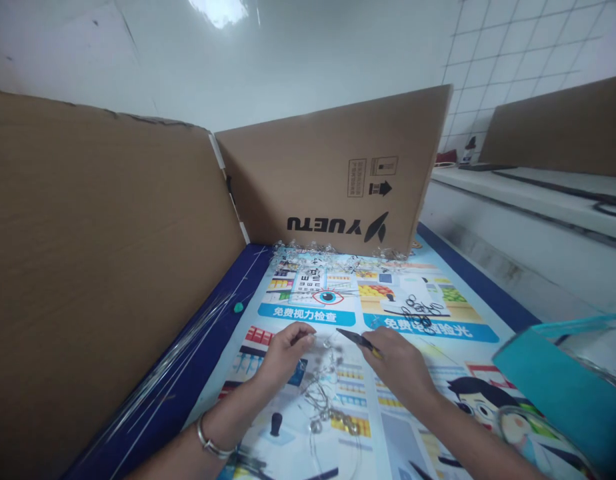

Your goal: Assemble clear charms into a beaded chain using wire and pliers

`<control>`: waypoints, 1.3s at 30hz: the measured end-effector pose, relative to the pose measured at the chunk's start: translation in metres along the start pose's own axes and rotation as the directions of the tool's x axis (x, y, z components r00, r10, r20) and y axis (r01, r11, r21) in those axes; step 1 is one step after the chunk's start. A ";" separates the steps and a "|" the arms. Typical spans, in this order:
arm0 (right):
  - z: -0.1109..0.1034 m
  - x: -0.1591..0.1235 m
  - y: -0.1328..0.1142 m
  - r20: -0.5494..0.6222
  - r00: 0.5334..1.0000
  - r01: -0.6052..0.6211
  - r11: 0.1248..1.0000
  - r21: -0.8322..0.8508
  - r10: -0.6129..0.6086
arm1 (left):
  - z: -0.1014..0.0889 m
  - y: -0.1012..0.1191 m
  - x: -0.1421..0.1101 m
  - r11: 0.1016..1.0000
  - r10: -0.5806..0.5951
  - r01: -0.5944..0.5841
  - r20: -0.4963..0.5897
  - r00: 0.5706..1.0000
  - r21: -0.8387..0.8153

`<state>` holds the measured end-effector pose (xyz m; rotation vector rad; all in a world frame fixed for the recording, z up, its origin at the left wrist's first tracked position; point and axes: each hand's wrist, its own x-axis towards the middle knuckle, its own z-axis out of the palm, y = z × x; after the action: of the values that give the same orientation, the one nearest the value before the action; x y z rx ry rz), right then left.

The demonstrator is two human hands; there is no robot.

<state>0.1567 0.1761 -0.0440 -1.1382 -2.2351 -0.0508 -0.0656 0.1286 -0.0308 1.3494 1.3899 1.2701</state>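
My right hand (398,363) is closed round a pair of pliers (358,339) with dark pointed jaws and yellow and black handles. The jaws point left, toward my left hand (285,353), with a gap between. On my left hand thumb and fingers are pinched together; whatever is in them is too small to make out. Under and between the hands lies a loose tangle of thin wire with clear beads (321,400) on the printed sheet (373,387). A metal bangle (211,437) circles my left wrist.
Cardboard panels (328,180) stand at the back and left. Small clear pieces (333,260) line the back panel's foot. Dark rings (423,310) lie to the right of centre. Long thin wires (173,347) lie along the left edge. A teal box (563,380) stands at right.
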 end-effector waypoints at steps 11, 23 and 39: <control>0.000 0.000 0.000 -0.042 0.999 0.019 1.000 0.016 -0.018 | 0.002 0.004 -0.001 0.992 -0.074 0.075 0.007 0.997 -0.106; -0.001 0.001 0.000 -0.029 0.999 0.022 1.000 0.007 -0.022 | 0.002 0.001 0.000 0.994 -0.043 0.043 0.001 0.999 -0.098; 0.000 0.001 0.001 -0.013 1.000 -0.015 1.000 0.018 0.016 | -0.002 0.007 0.001 0.991 -0.080 0.070 -0.084 0.993 -0.117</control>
<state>0.1571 0.1773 -0.0438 -1.1427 -2.2111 -0.0320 -0.0664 0.1289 -0.0235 1.1657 1.3937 1.3517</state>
